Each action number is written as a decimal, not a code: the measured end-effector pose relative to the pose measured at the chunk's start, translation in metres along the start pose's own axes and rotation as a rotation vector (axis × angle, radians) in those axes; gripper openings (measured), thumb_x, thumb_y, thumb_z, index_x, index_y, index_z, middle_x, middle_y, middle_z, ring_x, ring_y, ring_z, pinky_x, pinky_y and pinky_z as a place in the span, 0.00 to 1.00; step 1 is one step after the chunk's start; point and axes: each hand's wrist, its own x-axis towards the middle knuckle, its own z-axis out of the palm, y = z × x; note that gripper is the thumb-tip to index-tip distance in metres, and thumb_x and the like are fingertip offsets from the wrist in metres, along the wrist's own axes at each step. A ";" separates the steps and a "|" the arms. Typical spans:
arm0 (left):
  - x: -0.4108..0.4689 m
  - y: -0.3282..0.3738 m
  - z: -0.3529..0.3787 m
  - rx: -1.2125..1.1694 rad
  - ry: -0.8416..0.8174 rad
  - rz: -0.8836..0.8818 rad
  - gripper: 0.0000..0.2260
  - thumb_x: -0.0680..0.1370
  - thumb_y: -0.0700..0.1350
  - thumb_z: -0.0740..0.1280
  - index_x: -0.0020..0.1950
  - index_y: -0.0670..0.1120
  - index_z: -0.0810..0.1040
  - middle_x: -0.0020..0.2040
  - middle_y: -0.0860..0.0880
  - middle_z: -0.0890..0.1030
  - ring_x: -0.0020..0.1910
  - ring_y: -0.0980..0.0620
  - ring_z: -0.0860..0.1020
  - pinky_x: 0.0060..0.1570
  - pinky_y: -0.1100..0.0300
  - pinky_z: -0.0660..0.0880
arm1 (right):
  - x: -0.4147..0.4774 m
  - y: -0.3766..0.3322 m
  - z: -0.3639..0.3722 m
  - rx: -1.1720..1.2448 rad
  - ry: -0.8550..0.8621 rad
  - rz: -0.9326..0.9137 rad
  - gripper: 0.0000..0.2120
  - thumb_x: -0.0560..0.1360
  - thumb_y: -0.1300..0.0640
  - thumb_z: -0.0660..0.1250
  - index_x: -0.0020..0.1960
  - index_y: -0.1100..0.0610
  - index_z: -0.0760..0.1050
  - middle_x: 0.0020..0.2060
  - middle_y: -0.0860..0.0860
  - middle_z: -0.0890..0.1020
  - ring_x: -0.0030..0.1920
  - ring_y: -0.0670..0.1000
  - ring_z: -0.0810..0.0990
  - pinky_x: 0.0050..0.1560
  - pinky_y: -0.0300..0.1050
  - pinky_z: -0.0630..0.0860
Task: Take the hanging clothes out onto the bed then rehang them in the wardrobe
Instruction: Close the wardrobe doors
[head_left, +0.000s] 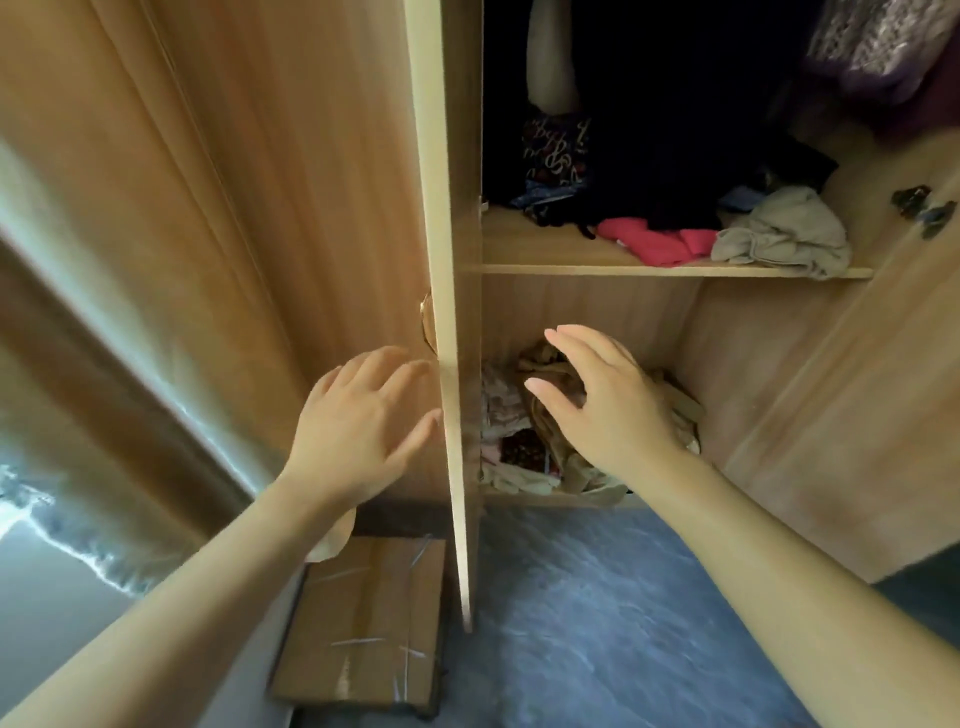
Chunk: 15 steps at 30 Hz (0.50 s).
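A wooden wardrobe stands open in front of me, its left door (451, 322) edge-on toward me. My left hand (358, 421) is spread open on the outer side of that door, fingertips close to its edge and near a round handle (427, 325). My right hand (605, 400) is open too, held in front of the lower compartment. Dark hanging clothes (675, 104) fill the upper space, with a pale garment (551, 57) at the left and a purple patterned one (878, 47) at the top right.
A shelf (545, 254) carries loose clothes: pink (654, 244), grey (784, 234) and dark patterned pieces. A heap of beige fabric (519, 421) lies on the wardrobe floor. A taped cardboard box (363, 618) sits on the blue-grey floor (597, 623). A curtain (130, 312) hangs left.
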 end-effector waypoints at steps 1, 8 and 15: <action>0.002 -0.009 -0.002 0.016 -0.005 -0.022 0.25 0.76 0.64 0.50 0.67 0.53 0.70 0.67 0.50 0.72 0.67 0.46 0.70 0.65 0.43 0.69 | 0.005 -0.008 0.008 0.019 -0.007 -0.001 0.26 0.76 0.44 0.61 0.71 0.53 0.65 0.70 0.48 0.67 0.70 0.49 0.64 0.66 0.44 0.64; 0.026 -0.048 0.001 0.015 0.022 -0.071 0.25 0.76 0.63 0.53 0.68 0.53 0.69 0.66 0.49 0.72 0.65 0.46 0.71 0.57 0.47 0.73 | 0.044 -0.057 0.056 0.213 0.035 0.092 0.31 0.74 0.44 0.65 0.72 0.54 0.62 0.72 0.50 0.65 0.70 0.51 0.64 0.66 0.44 0.64; 0.061 -0.044 0.009 -0.047 0.016 0.005 0.23 0.78 0.62 0.55 0.69 0.52 0.67 0.67 0.49 0.72 0.65 0.47 0.72 0.58 0.49 0.74 | 0.050 -0.052 0.087 0.287 0.259 0.067 0.23 0.73 0.50 0.69 0.64 0.59 0.72 0.58 0.55 0.78 0.53 0.54 0.80 0.47 0.51 0.81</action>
